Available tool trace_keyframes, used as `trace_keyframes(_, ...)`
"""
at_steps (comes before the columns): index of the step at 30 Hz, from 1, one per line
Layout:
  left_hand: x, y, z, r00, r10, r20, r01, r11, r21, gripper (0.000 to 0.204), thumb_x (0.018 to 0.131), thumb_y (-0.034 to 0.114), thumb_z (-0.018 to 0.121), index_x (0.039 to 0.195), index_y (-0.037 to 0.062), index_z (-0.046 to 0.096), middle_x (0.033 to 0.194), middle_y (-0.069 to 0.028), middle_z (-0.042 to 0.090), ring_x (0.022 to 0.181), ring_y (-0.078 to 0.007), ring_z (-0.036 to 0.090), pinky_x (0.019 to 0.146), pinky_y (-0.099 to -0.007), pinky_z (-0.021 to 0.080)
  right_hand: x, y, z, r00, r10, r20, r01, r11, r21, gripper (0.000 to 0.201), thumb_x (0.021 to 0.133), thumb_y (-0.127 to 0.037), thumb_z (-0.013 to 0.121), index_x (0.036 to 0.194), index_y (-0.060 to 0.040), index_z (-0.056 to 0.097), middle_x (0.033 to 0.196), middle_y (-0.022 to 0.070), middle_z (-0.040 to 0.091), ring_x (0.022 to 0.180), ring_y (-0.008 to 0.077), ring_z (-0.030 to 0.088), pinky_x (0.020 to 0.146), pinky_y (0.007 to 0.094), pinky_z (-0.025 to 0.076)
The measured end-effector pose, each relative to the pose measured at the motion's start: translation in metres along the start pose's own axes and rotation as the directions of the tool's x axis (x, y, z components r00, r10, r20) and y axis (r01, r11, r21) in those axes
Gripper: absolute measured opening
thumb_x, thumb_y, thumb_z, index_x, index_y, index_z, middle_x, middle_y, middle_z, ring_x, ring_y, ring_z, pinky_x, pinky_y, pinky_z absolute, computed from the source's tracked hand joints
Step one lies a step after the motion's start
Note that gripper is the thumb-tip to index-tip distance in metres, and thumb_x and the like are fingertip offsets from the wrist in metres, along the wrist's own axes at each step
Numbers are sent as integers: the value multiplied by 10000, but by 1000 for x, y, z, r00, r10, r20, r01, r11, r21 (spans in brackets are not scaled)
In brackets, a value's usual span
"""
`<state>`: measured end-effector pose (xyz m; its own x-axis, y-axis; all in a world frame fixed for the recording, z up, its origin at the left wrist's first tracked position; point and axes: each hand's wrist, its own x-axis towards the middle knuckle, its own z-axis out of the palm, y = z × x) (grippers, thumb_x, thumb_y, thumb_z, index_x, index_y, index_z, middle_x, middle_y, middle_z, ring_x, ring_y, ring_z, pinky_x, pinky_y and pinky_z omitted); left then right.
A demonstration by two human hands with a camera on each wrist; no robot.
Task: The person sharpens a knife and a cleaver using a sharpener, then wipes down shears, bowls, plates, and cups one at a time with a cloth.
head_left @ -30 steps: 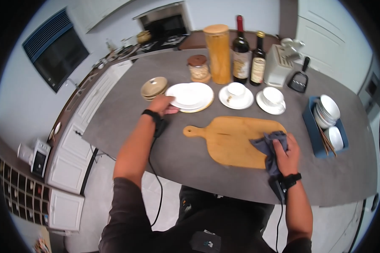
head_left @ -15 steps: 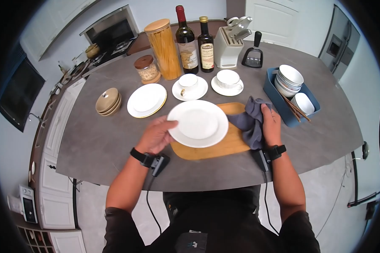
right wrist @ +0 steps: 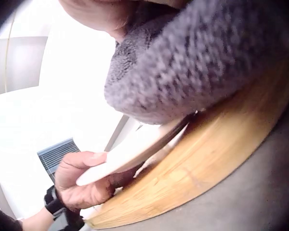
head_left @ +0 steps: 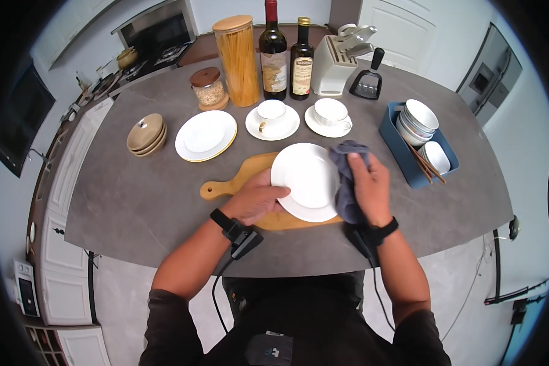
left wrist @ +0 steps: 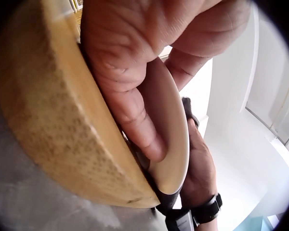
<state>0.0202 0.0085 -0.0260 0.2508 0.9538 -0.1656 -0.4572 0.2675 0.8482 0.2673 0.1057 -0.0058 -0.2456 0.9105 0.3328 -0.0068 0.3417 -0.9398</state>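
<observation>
A white plate (head_left: 308, 183) is held by my left hand (head_left: 259, 200), thumb on its upper face and fingers underneath, as the left wrist view shows. The plate is tilted close over the wooden cutting board (head_left: 222, 188). My right hand (head_left: 372, 186) grips a grey cloth (head_left: 348, 195) at the plate's right edge. In the right wrist view the fluffy cloth (right wrist: 183, 72) lies against the plate's rim (right wrist: 120, 159). Much of the board is hidden under the plate and hands.
Behind the board stand another white plate (head_left: 205, 137), two cups on saucers (head_left: 273, 129) and tan bowls (head_left: 146, 135). Further back are a pasta jar (head_left: 238, 67), bottles (head_left: 301, 64) and a knife block (head_left: 334, 67). A blue bin (head_left: 416, 171) with bowls and chopsticks sits right.
My left hand took a white plate from the stack at the left and brought it over the cutting board. The right hand has moved the cloth left to the plate's edge.
</observation>
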Motion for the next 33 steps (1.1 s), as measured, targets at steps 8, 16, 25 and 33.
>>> trace_keyframes(8,-3,-3,-8,991,89,96,-81,993,-91,587,1031,-5,507,1590,48,335,1510,-123,521,1373,-269,568,1122,-478,521,-1,-8,30,707,-278,650,631,664,-402,492,951,-169,705,1388,31,598,1443,234,593,1388,394,528,1156,459,424)
trace_keyframes(16,-1,-5,-11,991,58,122,-49,996,-76,597,1053,26,513,1614,63,312,1545,-126,493,1389,-268,555,1138,-470,508,3,-2,3,696,-206,688,671,527,-521,477,942,-134,698,1376,42,610,1448,232,600,1399,379,539,1172,470,427)
trace_keyframes(25,1,-7,-15,997,30,67,-26,998,-56,563,1016,-38,495,1555,44,357,1434,-142,557,1301,-295,625,1046,-491,584,3,-14,51,630,-260,731,627,727,-282,430,986,-156,663,1342,79,610,1378,270,632,1336,418,577,1112,459,476)
trace_keyframes(33,1,-7,-15,995,-2,96,2,1000,0,523,995,-43,487,1508,-17,390,1391,-154,584,1256,-263,647,1067,-475,557,-9,-33,5,566,-201,799,680,662,-315,434,938,-107,685,1331,65,624,1329,237,670,1296,392,618,1095,464,490)
